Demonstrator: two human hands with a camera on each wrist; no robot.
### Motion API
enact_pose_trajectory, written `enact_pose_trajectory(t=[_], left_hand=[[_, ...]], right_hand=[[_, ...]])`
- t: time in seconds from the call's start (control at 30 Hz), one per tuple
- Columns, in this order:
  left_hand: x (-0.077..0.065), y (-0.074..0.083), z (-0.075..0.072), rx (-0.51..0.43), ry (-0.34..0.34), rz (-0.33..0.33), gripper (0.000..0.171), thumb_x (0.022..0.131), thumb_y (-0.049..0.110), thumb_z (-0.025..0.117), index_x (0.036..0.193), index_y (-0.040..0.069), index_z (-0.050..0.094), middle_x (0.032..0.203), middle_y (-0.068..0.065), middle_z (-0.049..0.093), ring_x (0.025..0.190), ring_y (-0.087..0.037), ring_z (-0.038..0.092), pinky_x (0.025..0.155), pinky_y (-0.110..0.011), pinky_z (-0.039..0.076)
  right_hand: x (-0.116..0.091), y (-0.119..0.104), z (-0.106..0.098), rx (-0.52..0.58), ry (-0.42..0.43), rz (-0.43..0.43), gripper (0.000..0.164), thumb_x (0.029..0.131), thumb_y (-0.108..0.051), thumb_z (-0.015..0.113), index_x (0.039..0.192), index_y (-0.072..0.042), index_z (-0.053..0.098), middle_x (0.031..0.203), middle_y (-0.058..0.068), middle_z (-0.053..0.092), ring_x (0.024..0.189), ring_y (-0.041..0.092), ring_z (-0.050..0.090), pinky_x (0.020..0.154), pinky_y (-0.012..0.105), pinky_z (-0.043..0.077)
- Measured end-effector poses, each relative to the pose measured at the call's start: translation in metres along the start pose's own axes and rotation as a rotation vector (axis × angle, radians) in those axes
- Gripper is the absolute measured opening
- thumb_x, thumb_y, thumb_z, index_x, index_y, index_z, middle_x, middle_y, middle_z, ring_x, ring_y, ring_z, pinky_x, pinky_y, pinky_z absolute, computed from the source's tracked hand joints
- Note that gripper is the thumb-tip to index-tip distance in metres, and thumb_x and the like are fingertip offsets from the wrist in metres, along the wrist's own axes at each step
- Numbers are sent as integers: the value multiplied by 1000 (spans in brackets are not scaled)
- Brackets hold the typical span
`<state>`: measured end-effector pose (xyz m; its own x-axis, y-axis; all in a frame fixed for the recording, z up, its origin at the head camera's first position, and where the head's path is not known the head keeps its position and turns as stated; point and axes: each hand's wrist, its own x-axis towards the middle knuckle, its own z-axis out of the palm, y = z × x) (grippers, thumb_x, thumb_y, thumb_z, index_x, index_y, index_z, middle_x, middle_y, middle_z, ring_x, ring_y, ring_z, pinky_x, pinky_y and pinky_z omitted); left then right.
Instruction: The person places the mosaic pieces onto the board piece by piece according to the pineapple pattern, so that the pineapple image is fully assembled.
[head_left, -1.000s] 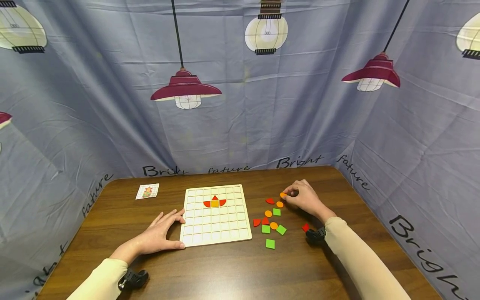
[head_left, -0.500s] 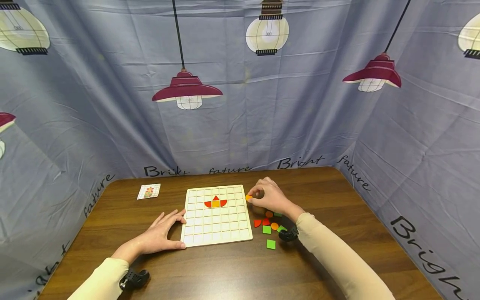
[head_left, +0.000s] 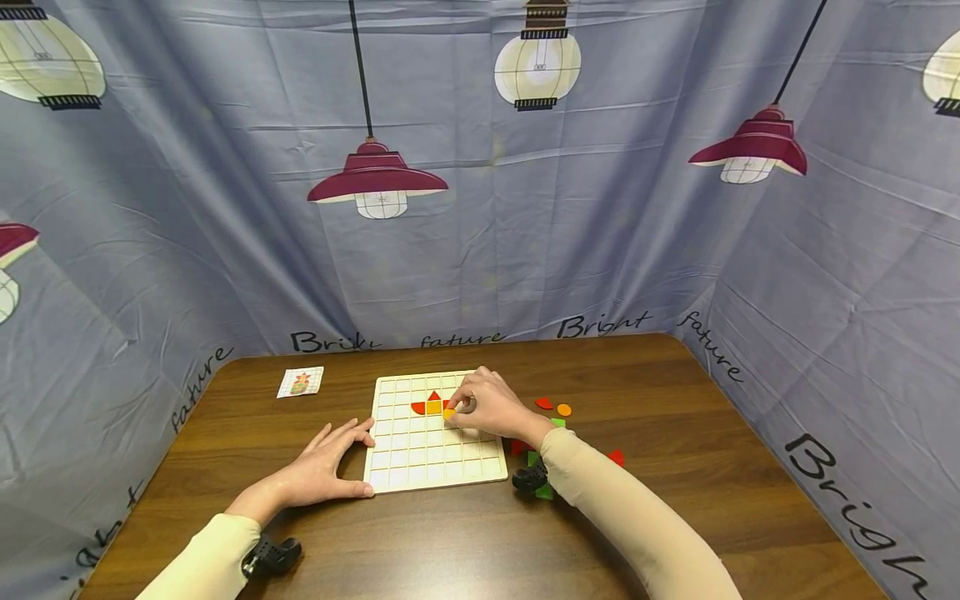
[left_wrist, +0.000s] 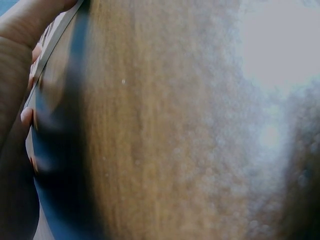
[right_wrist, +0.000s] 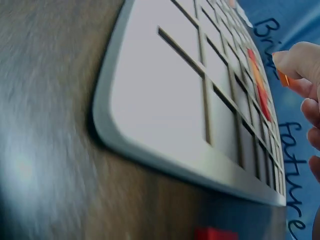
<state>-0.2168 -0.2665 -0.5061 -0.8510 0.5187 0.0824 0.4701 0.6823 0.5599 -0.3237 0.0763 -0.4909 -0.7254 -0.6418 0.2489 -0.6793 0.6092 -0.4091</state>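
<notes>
My right hand point(head_left: 491, 407) pinches an orange round tile point(head_left: 449, 414) between thumb and finger above the white gridded board point(head_left: 408, 458). In the right wrist view the orange tile point(right_wrist: 283, 78) shows edge-on at the fingertips, apart from the board. On the board are a red triangle point(head_left: 433, 396), an orange square point(head_left: 433, 407) and a red curved-edged tile point(head_left: 417, 408); another red tile to their right is mostly covered by my hand. My left hand point(head_left: 318, 469) rests against the board's left side, fingers spread, thumb at the near-left corner.
Right of the board lie loose tiles, including a red curved-edged one point(head_left: 544, 403), an orange round one point(head_left: 564, 410) and several red and green ones partly hidden by my right forearm. A small picture card point(head_left: 301, 382) lies at the far left of the wooden table point(head_left: 420, 542).
With the orange round tile pinched, my right hand has moved left from the loose tiles to over the board's pattern. My left hand has stayed at the board's side.
</notes>
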Motion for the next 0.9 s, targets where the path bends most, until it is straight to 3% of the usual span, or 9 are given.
enact_pose_trajectory(t=[0.17, 0.47, 0.9], left_hand=[[0, 1, 0, 1, 1, 0, 62, 82, 54, 81, 125, 19, 54, 162, -16, 35, 150, -45, 25, 118, -70, 4], [0, 1, 0, 2, 7, 1, 62, 82, 54, 82, 125, 19, 54, 162, -15, 36, 149, -45, 26, 118, -69, 5], [0, 2, 0, -7, 8, -2, 62, 82, 52, 82, 126, 18, 54, 163, -15, 35, 150, -45, 25, 118, -69, 3]], right_hand=[[5, -5, 11, -16, -1, -14, 11, 88, -40, 79, 93, -30, 77, 85, -17, 58, 90, 8, 45, 87, 32, 40], [10, -9, 20, -35, -15, -6, 11, 89, -40, 78, 94, -31, 77, 82, -17, 55, 84, 10, 42, 75, 28, 38], [13, -11, 25, -53, 0, 19, 15, 87, -44, 81, 92, -30, 77, 80, -17, 54, 86, 9, 43, 75, 27, 38]])
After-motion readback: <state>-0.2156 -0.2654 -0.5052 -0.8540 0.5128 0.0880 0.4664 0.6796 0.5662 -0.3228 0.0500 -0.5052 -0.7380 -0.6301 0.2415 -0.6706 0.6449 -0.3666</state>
